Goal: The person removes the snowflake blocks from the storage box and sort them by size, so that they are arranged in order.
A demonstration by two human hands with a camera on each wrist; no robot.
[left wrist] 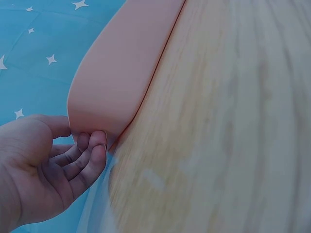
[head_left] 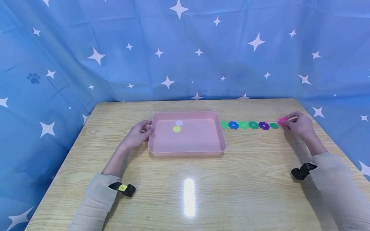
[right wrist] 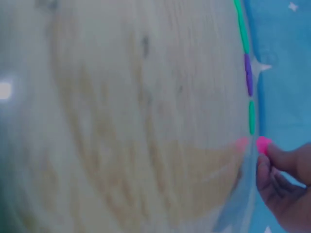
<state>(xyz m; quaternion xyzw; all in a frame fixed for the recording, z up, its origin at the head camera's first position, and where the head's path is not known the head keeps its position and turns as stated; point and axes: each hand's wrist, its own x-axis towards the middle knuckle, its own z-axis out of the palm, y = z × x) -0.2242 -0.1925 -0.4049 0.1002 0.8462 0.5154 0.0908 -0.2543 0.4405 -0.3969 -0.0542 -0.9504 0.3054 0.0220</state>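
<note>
A shallow pink tray [head_left: 185, 153] stands on the table, with a white flower-shaped disc [head_left: 179, 123] and a yellow one [head_left: 177, 128] inside it. My left hand [head_left: 137, 133] grips the tray's left side; in the left wrist view, bent fingers [left wrist: 98, 141] touch the outside of its wall. To the right of the tray runs a row of several flat notched discs in green, blue [head_left: 233, 125] and purple [head_left: 264, 125], ending with a small green disc [head_left: 274, 126]. Just past that end, my right hand [head_left: 300, 125] pinches a pink disc [head_left: 282, 121] between thumb and fingers.
The wooden table [head_left: 237, 192] carries a bright light reflection near its front. A blue star-patterned curtain [head_left: 185, 48] hangs behind it and around its sides. Black wrist cameras sit on both sleeves.
</note>
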